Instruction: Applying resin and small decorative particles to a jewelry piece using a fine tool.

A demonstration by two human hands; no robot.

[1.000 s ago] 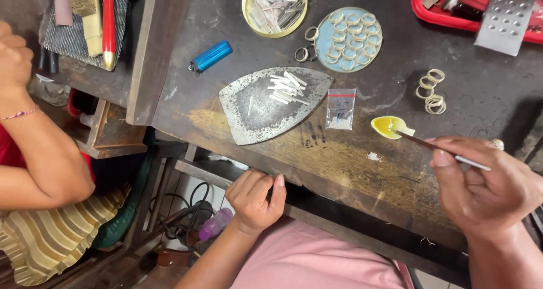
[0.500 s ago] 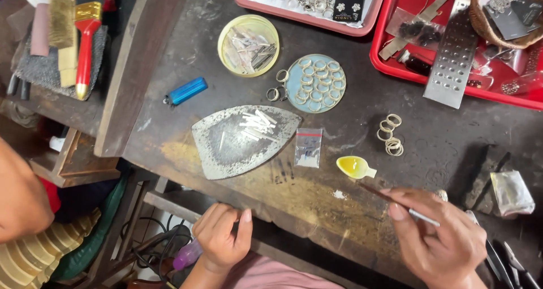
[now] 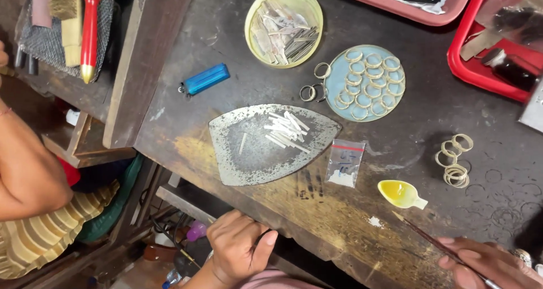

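My right hand (image 3: 489, 266) grips a thin brush (image 3: 432, 241) at the bottom right; its tip points up-left toward a small yellow spoon-shaped dish (image 3: 400, 194). My left hand (image 3: 240, 249) rests at the workbench's front edge (image 3: 294, 221), fingers curled around something thin and dark that I cannot identify. Just beyond it lies an iron-shaped metal plate (image 3: 254, 147) with a heap of short white sticks (image 3: 287, 129) and one stray stick. A small plastic bag (image 3: 345, 163) lies next to the plate.
A pale blue round lid (image 3: 367, 82) holds several rings; loose rings (image 3: 455, 159) lie at right. A yellow bowl (image 3: 284, 26) holds metal strips. A blue lighter (image 3: 205, 78), red trays (image 3: 481, 57) and a red-handled tool (image 3: 89, 28) are near. Another person's arm (image 3: 28, 170) is at left.
The view has shifted, so the bench sits closer and lower right. My right hand with the brush has drawn back from the yellow dish toward the bottom right corner. My left hand stays at the edge.
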